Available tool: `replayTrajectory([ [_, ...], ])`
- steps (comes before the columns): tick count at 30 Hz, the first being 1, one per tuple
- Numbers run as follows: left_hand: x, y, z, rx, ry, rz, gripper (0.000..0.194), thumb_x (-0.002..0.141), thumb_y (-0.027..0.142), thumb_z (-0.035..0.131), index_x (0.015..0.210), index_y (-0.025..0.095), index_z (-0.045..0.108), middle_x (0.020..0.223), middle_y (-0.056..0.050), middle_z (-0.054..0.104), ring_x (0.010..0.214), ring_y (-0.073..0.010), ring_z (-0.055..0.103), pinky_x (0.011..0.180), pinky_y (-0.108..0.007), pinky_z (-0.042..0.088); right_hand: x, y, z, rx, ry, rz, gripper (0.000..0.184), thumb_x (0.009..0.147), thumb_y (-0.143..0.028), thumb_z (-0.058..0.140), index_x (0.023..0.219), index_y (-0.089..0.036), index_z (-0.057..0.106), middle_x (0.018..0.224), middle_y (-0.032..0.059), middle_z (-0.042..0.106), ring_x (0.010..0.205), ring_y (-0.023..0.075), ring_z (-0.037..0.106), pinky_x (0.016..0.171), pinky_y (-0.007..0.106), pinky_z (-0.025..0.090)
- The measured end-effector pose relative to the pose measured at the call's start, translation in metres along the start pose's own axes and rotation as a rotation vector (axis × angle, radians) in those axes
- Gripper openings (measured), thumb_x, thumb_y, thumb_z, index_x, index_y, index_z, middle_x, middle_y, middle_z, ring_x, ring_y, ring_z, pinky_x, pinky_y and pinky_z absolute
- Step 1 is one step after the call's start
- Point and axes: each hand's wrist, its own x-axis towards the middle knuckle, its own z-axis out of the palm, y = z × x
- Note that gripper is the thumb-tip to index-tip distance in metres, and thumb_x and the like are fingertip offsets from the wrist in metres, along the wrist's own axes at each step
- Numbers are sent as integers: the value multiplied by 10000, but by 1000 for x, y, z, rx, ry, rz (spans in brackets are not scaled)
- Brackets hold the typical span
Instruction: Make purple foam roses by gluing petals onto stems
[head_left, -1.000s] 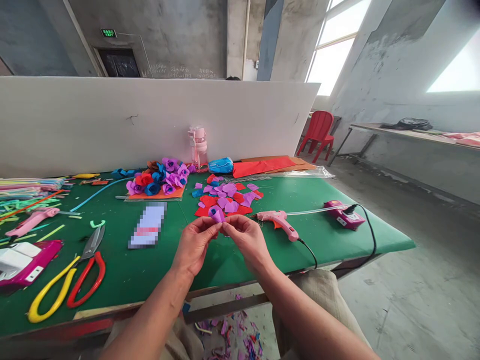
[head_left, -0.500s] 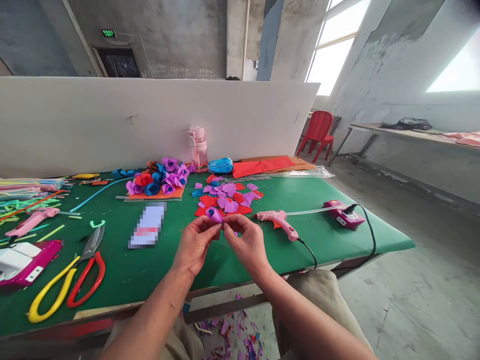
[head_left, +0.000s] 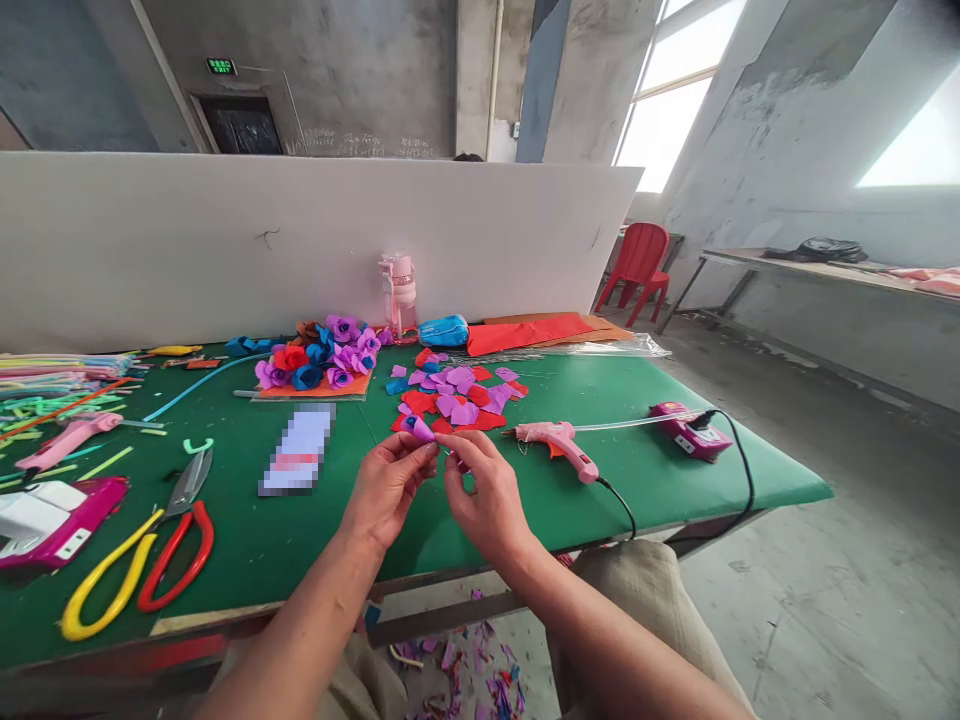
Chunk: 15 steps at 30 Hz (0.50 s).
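The left hand (head_left: 384, 492) has its thumb and index finger clamped together on the lower part of a small purple flower (head_left: 419, 430), which shows blue in its centre. The right hand (head_left: 489, 492) reaches the flower's edge with its index fingertip; its thumb seems to stand apart, though I cannot tell whether the curled fingers pinch anything.

The flower looks like thin, crinkly paper: probably very light, soft, not slippery, and easily creased or crushed. The gathered base is the best place to hold, with a light pinch of 2 fingertips, leaving the rolled upper edge free.

Just beyond the fingertips lies a scatter of loose petals (head_left: 459, 378), purple, red and blue, on the green table (head_left: 637, 385). A pink glue gun (head_left: 551, 436) rests to the right; a heap of paper flowers (head_left: 343, 352) sits farther back on the left.

Compared with 0.5 s ago, the flower sits slightly farther left and leans more that way, and the right thumb has parted from its base. The left pinch remains, and the petals and glue gun stay put.
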Motion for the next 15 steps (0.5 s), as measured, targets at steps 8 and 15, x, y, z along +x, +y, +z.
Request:
replayTrajectory([
  [8, 1, 3, -4, -1, -94, -29, 208, 570, 178, 793, 738, 144, 675, 688, 9, 623, 585, -73, 537, 572, -200, 436, 8, 4, -3, 404, -61, 248, 204, 828, -292, 519, 978, -216, 636, 875, 42, 638, 733, 160, 615, 687, 288, 485],
  [15, 1, 4, -5, 118, -243, -2, 158, 631, 218, 757, 755, 142, 696, 712, -22, 631, 618, -103, 534, 578, -224, 413, 17, 7, -12, 1000, -280, 653, 331, 643, -429, 743, 750, -162, 579, 655, -31, 578, 543, 67, 540, 546, 195, 430],
])
